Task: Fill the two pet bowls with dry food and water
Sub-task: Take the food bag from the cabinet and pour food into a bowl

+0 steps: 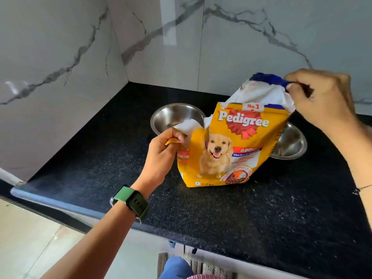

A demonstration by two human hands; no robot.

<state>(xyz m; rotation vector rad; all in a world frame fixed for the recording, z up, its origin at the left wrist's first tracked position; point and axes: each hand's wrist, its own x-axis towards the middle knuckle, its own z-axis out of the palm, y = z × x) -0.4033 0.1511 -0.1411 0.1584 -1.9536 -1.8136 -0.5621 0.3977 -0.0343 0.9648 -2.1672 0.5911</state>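
A: While the yellow Pedigree dog-food bag (227, 146) stands upright on the black speckled worktop (261, 218), roughly midway between its front edge and the back wall, both hands are working at its top. Entry: the left hand (161, 156) pinches a torn yellow flap at the bag's left upper corner, fingers curled tight on it. The right hand (320, 99) pinches the blue-and-white back panel at the upper right, thumb and fingers closed on the edge.

B: Why the split grip?

A: My reading is that pulling the two sides apart widens the mouth; the white inner lining is already showing, so the seal looks torn. The bag's base resting on the worktop takes the weight, leaving both hands free to spread.

B: Bowls?

A: Two stainless steel bowls. The left bowl (177, 117) sits behind the bag toward the back left; it looks empty. The right bowl (289, 143) is just behind the bag's right side, partly hidden; what shows holds no food. Both sit near the bag, presumably so the pour is short.

B: Water?

A: No water source in view. Green-strapped watch (130, 202) on the left wrist, noted only.
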